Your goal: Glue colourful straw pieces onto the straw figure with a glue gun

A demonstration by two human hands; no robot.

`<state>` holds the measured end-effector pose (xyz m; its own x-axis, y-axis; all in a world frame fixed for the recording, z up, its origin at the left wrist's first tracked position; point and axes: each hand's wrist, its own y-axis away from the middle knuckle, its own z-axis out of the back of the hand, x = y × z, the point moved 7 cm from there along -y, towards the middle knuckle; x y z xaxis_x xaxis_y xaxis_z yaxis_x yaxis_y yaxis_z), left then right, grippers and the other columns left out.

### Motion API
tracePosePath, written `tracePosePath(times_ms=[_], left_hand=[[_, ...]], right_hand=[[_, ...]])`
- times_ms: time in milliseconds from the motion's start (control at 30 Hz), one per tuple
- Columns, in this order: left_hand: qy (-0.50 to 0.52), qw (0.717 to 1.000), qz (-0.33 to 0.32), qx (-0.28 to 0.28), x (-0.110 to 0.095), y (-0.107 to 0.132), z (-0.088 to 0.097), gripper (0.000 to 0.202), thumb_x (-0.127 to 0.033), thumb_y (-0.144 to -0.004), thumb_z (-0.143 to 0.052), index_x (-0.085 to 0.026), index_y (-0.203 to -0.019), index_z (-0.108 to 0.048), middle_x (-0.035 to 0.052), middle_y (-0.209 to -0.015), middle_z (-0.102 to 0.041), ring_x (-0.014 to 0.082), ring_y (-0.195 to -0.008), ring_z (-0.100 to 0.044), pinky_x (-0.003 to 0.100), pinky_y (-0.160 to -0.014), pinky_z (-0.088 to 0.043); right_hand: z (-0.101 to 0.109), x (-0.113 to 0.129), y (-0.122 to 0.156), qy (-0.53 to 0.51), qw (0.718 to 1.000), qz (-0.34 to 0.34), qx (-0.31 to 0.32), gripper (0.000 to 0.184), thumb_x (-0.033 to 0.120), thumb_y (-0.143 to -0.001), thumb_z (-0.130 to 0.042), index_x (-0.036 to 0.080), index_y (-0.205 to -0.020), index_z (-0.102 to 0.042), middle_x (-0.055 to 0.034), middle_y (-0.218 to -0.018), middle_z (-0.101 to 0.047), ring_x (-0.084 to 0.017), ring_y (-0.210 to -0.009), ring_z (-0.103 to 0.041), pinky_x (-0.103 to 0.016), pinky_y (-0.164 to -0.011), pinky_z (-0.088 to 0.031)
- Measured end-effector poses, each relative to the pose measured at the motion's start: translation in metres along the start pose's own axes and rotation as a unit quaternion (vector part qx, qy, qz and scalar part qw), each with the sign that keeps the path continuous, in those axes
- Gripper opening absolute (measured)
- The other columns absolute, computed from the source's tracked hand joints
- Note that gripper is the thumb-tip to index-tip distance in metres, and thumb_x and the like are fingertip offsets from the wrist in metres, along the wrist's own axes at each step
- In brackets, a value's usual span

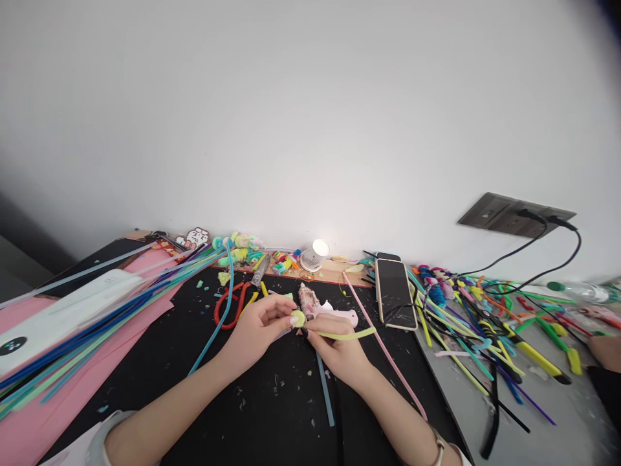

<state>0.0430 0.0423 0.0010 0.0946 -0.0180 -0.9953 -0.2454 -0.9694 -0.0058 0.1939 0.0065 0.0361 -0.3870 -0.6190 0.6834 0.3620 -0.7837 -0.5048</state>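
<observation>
Between my two hands is a yellow-green pipe cleaner (349, 334), its near end wound into a small flat coil. My left hand (264, 320) pinches the coil between thumb and fingertips. The right hand (342, 349) grips beside the coil, with the loose tail passing across its fingers to the right. Just behind my fingers lies a pale pink glue gun (334, 312), partly hidden by the right hand. Red-handled pliers (237, 304) rest to the left of my left hand. A blue strip (325, 391) lies on the black mat (272, 414) below the hands.
A paper cup (315, 254) stands against the wall. At right are a phone (398, 291), yellow-black pliers (536, 359), many pipe cleaners and black cables (504, 255). Pink paper (116, 362) and bundled pipe cleaners (140, 310) spread left. Another person's hand (606, 351) shows far right.
</observation>
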Motion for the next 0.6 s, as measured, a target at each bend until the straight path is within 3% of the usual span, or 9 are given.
tracePosePath(times_ms=[600], left_hand=[[-0.008,1.000,0.004,0.000,-0.0011,0.0007,-0.0003,0.020,-0.029,-0.071,-0.080,-0.019,-0.086,-0.070,0.0020,-0.081,-0.073,0.0192,-0.079,-0.070,0.033,-0.077,-0.058]], right_hand=[[-0.0023,-0.0065,0.0019,0.014,1.000,-0.019,0.010,0.024,0.019,-0.096,-0.055,0.018,-0.088,-0.077,-0.0042,-0.070,-0.070,-0.016,-0.061,-0.062,-0.027,-0.058,-0.048]])
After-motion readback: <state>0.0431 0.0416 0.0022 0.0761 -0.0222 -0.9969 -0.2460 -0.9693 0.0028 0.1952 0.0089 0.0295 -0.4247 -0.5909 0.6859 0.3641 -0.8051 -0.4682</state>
